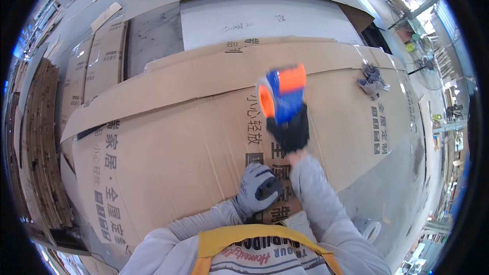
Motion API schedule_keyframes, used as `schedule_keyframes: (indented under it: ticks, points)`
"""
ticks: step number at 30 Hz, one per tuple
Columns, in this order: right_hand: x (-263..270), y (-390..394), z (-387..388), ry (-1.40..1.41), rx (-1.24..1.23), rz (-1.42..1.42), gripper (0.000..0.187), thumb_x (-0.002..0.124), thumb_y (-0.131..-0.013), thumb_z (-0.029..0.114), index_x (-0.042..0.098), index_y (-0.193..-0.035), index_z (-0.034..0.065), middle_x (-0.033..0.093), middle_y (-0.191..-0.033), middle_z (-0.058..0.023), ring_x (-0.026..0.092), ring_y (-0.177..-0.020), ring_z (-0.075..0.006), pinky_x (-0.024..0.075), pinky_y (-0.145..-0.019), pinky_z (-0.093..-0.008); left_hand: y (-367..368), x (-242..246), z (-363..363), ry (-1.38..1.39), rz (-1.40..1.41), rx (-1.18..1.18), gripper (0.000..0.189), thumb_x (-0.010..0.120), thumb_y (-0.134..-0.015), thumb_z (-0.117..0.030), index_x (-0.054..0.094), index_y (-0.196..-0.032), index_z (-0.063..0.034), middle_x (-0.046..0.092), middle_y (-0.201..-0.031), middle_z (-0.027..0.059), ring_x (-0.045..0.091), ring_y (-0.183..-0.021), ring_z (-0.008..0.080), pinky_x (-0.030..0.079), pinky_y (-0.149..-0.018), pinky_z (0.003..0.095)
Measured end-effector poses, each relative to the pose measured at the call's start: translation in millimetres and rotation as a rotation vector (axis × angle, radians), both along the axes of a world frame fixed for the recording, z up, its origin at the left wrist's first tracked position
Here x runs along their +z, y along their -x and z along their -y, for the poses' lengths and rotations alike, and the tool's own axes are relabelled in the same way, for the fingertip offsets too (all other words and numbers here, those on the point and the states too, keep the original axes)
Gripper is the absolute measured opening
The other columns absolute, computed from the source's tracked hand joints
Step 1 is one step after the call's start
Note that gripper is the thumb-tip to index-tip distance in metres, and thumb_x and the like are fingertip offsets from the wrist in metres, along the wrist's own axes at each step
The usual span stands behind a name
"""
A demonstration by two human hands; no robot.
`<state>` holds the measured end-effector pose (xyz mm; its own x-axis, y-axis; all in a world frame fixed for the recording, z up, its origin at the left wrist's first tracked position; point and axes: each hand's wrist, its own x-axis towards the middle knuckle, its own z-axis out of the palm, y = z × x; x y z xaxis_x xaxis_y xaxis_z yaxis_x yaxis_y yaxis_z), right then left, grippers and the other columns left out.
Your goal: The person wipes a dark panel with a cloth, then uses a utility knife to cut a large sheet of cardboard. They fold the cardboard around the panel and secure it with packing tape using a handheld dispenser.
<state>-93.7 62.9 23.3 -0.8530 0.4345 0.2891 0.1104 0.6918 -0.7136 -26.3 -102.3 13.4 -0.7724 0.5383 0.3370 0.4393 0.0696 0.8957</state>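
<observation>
My right hand (289, 131), in a black glove, grips a blue and orange tape dispenser (284, 97). The dispenser is blurred and sits above a large cardboard carton (172, 152) with dark printed writing. A long cardboard flap (172, 88) lies across the carton's far side, its near edge slightly raised at the left. Close to my body, my left hand (259, 189) wears a grey glove with a dark palm. Its fingers are loosely curled, with thumb and fingers apart and nothing visible between them. Whether it presses on the carton is hard to tell.
A crumpled grey cloth (371, 81) lies on the carton's right part. Beyond stands a white board (263, 19) with handwriting. Stacked brown sheets (44, 141) and long cartons (105, 57) are at left. A white roll (369, 230) is near my right elbow; a fan (428, 70) stands at right.
</observation>
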Motion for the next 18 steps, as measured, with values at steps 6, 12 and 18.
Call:
schedule_keyframes:
  ticks: [6,12,18]
  points:
    - [21.7,70.6,-11.4,0.212,0.101,0.016,0.065,0.081,-0.064,0.029,0.048,-0.114,0.0032,0.063,-0.097,-0.0163,0.064,-0.087,-0.0307,0.0518,-0.075,-0.0416,8.8,-9.0,1.0,-0.093,-0.026,0.221,0.021,0.062,-0.066,-0.006,0.06,-0.087,-0.0029,0.058,-0.085,0.0136,0.055,-0.085,0.0352,0.042,-0.082,0.0418]
    - [-8.3,-5.5,-38.6,0.25,0.096,-0.142,0.06,0.081,-0.064,0.019,0.049,-0.114,0.0037,0.062,-0.097,-0.012,0.063,-0.087,-0.0271,0.0511,-0.075,-0.0391,70.8,6.2,51.1,-0.175,0.074,0.494,0.008,0.055,-0.083,-0.001,0.063,-0.085,0.0022,0.061,-0.085,0.0113,0.059,-0.079,0.0215,0.047,-0.072,0.0308]
    - [-0.1,-31.2,-36.3,0.397,0.371,0.056,0.063,0.079,-0.061,0.019,0.049,-0.115,0.0032,0.061,-0.103,-0.0151,0.061,-0.093,-0.0308,0.0495,-0.08,-0.0411,97.3,17.9,74.4,-0.209,0.151,0.579,0.013,0.057,-0.088,-0.005,0.066,-0.088,0.0041,0.065,-0.09,0.0113,0.06,-0.086,0.02,0.047,-0.078,0.0292]
